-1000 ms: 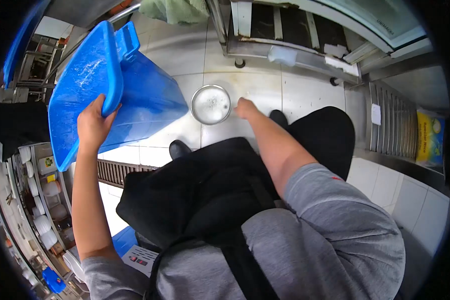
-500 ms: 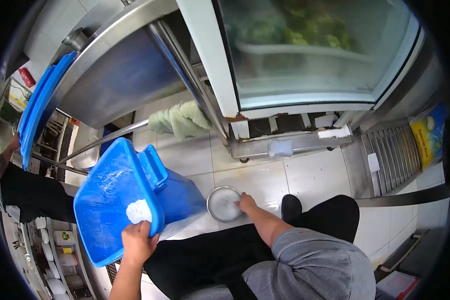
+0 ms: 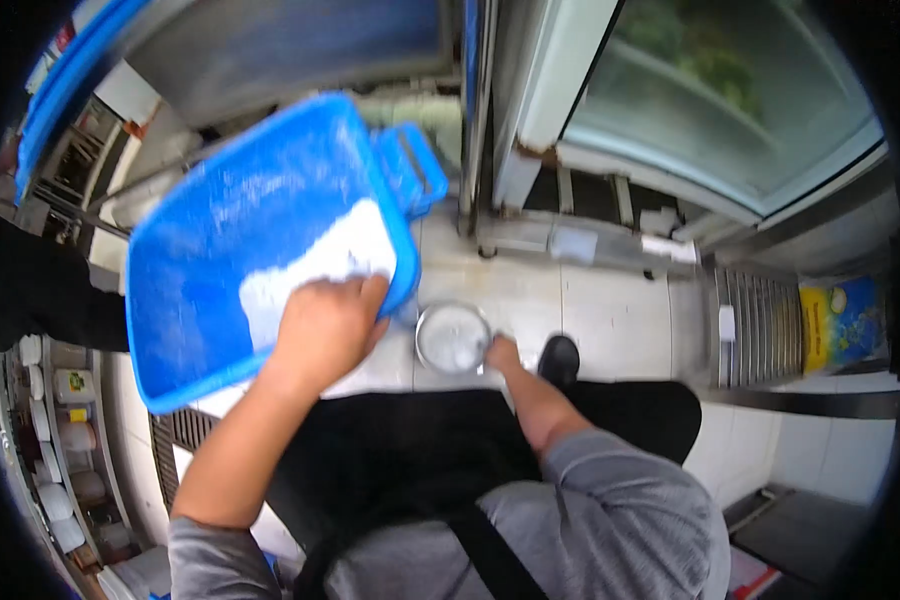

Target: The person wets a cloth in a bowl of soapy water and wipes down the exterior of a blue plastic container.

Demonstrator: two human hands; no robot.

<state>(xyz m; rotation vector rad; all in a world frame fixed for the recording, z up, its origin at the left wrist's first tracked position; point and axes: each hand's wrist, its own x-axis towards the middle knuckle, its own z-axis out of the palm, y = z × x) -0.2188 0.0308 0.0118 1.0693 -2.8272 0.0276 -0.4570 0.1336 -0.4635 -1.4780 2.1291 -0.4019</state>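
A large blue plastic bin (image 3: 210, 250) leans toward me on the left, its mouth facing up at me. White powder (image 3: 345, 245) lies inside against its right wall. My left hand (image 3: 325, 330) grips the near right rim, fingers closed over the edge. Lower down, to the right of the bin, is a round metal bowl (image 3: 452, 338) with whitish contents, which I cannot make out clearly. My right hand (image 3: 503, 352) is closed on the bowl's right edge.
A glass-door fridge (image 3: 710, 110) with greenery behind the glass stands at upper right. Beside it are a slatted metal rack (image 3: 760, 330) and a yellow-blue bag (image 3: 840, 320). Another person's dark clothing (image 3: 40, 280) shows at left, above shelves with containers (image 3: 70, 440). My shoe (image 3: 559, 360) rests on the tiles.
The bin has come up closer and its mouth faces me more, showing more of the powder. My left hand has moved up with its rim. The view has shifted; the right hand keeps the bowl.
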